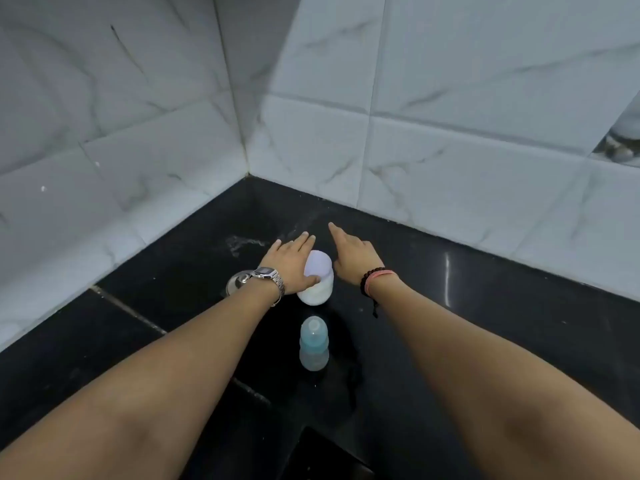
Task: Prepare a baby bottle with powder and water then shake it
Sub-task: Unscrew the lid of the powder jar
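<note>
Counter: we worked at a black polished countertop set into a corner of white marble-patterned wall tiles.

Powder container: a white, translucent container with a pale lid stood upright on the counter between our two hands, toward the corner.

Baby bottle: the bottle stood upright on the counter just nearer to us than the container, apart from it. It had a blue collar and a clear cap; we could not tell its contents.

Left hand: our left hand lay against the left side of the container, fingers extended along its far side and thumb touching its near side (a loose wrap, not a tight grip). A silver metal watch sat on that wrist.

Right hand: our right hand was just beside the container's right side, fingers straight and pointing toward the wall, holding nothing. We could not tell whether it touched the container. A dark bead bracelet and a pink band circled that wrist.

Other: a round metal object lay on the counter by the left wrist, partly hidden by it.
</note>
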